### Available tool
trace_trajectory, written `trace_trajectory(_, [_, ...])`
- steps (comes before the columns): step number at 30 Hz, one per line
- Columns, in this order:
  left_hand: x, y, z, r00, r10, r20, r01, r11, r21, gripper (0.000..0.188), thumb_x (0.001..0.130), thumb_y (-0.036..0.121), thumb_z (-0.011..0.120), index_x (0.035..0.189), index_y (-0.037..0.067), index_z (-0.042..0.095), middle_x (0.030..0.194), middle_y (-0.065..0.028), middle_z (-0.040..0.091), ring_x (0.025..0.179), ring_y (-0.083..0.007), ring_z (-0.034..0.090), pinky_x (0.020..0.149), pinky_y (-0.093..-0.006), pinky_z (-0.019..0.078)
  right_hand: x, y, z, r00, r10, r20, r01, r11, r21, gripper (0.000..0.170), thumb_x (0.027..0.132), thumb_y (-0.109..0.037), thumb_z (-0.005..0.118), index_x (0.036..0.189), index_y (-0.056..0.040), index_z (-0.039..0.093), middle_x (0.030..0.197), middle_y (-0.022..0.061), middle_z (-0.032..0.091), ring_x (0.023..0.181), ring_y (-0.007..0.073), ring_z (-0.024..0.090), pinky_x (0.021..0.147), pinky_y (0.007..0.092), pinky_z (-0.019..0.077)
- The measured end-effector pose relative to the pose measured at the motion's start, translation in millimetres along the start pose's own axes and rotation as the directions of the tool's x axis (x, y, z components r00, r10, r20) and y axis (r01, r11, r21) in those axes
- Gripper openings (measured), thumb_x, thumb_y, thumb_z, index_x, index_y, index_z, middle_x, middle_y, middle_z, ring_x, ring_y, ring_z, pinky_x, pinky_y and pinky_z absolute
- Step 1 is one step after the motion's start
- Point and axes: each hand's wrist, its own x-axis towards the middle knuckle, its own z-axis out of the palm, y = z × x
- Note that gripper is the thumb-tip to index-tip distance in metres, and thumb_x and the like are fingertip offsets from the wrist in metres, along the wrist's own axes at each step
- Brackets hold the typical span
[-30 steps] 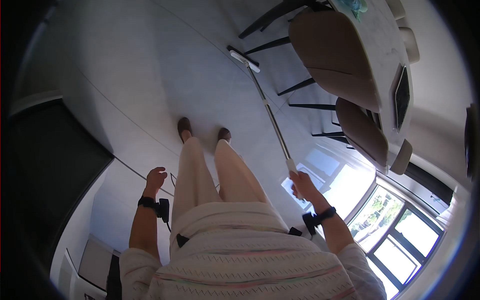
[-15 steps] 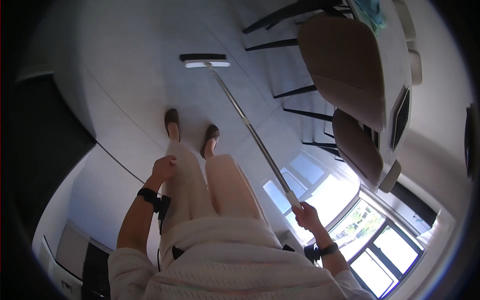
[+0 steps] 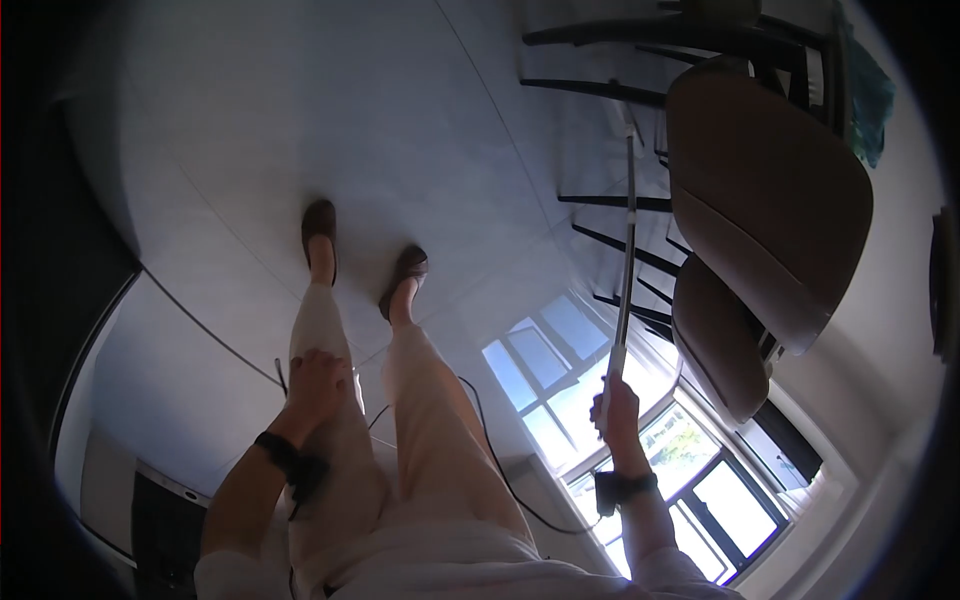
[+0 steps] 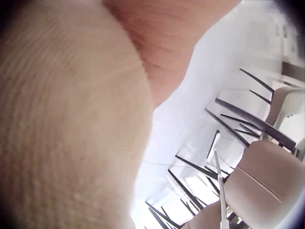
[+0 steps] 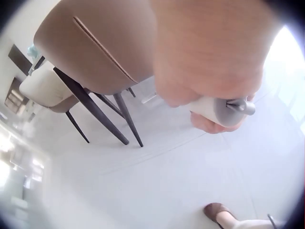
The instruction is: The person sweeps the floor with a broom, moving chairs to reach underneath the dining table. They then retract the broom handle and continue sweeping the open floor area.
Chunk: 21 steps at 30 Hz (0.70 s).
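My right hand [image 3: 619,410] grips the white handle end of a long-handled broom [image 3: 627,270], with fingers curled round it. The broom's metal pole reaches away between the chair legs, its white head [image 4: 217,140] low among them at the floor. The handle's grey end with a hanging loop [image 5: 231,110] sticks out of the fist in the right wrist view. My left hand [image 3: 318,385] rests against the trouser leg [image 3: 325,335] near the knee and holds nothing. Its fingers are mostly hidden in the left wrist view.
Brown padded chairs [image 3: 765,190] with thin dark legs stand at the right along the table. A teal crumpled thing [image 3: 868,100] lies beyond them. Pale tiled floor [image 3: 420,110] stretches ahead of the shoes [image 3: 408,275]. A thin dark cable [image 3: 500,470] runs beside the legs.
The broom head first swept left from the chairs across the floor, then swung back right, in among the chair legs. My left hand has moved onto the trouser leg.
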Motion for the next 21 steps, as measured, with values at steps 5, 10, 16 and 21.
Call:
trace_trajectory(5, [-4, -19, -1, 0.976, 0.087, -0.199, -0.122, 0.978, -0.167, 0.031, 0.066, 0.013, 0.06, 0.097, 0.009, 0.057, 0.098, -0.0077, 0.054, 0.102, -0.028, 0.046, 0.087, -0.0448, 0.0331, 109, -51, 64, 0.998, -0.058, -0.035, 0.064, 0.978, 0.197, 0.04, 0.087, -0.039, 0.05, 0.097, -0.001, 0.047, 0.054, 0.0054, 0.044, 0.04, 0.0139, 0.043, 0.037, 0.0271, 0.0359])
trace_trajectory(10, [-1, -19, -10, 0.959, 0.093, -0.268, -0.161, 0.957, -0.243, 0.03, 0.064, 0.012, 0.06, 0.093, 0.008, 0.056, 0.097, -0.0092, 0.055, 0.1, -0.0304, 0.047, 0.086, -0.0443, 0.0332, 219, -97, 87, 0.949, -0.297, 0.103, 0.269, 0.938, 0.22, 0.035, 0.09, -0.038, 0.045, 0.089, -0.0033, 0.046, 0.052, 0.0052, 0.045, 0.043, 0.0165, 0.044, 0.041, 0.0283, 0.0369])
trace_trajectory(16, [9, -13, -19, 0.96, 0.066, -0.271, -0.165, 0.918, -0.36, 0.028, 0.064, 0.012, 0.058, 0.091, 0.006, 0.054, 0.092, -0.0108, 0.055, 0.092, -0.0317, 0.05, 0.083, -0.0447, 0.0334, 349, -179, 84, 0.981, -0.163, 0.101, 0.143, 0.973, 0.179, 0.039, 0.092, -0.04, 0.037, 0.082, -0.003, 0.045, 0.053, 0.0086, 0.045, 0.045, 0.0213, 0.046, 0.042, 0.0316, 0.0383])
trace_trajectory(21, [19, -8, -28, 0.954, 0.135, -0.266, -0.22, 0.921, -0.323, 0.027, 0.068, 0.013, 0.057, 0.093, 0.004, 0.053, 0.091, -0.0116, 0.055, 0.088, -0.0308, 0.052, 0.081, -0.0468, 0.034, 360, -203, 105, 0.958, -0.228, -0.172, 0.245, 0.966, 0.083, 0.04, 0.092, -0.042, 0.034, 0.089, -0.0035, 0.043, 0.052, 0.0093, 0.046, 0.045, 0.021, 0.05, 0.039, 0.0316, 0.0402])
